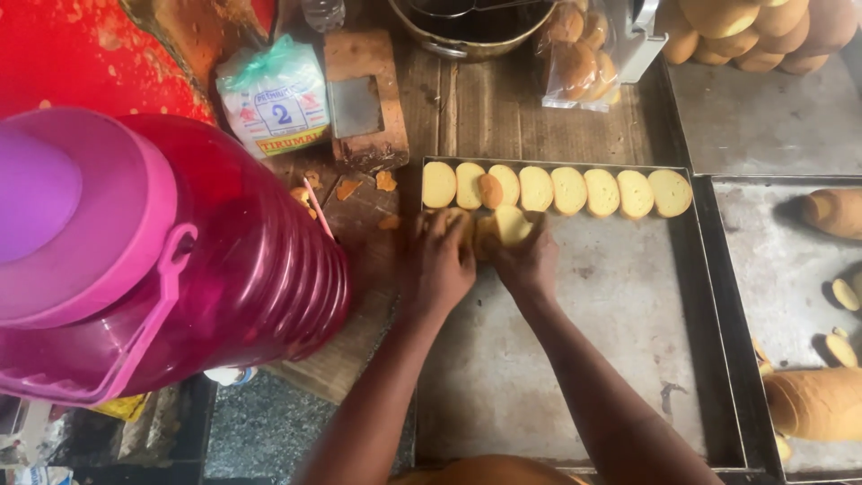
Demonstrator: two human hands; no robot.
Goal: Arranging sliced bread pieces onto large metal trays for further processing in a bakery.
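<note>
Hands laying bread slices near the tray's far left corner: left hand pressing flat, right hand apparently pinching one slice; each should be overlapping evenly below the finished row.

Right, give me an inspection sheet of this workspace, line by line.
Surface: worn wooden bench bearing a flat metal tray.
Job's things: row of bread slices along the tray's far edge; more slices under the hands.
Clutter: large pink lidded container, tied plastic packet, scraper block, crumbs, bagged slices, metal pot.
Grippers: left hand and right hand both pressing on slices below the row's left end.
Cables: nothing seen.
Surroundings: second tray at right with loaves; stacked buns behind.
</note>
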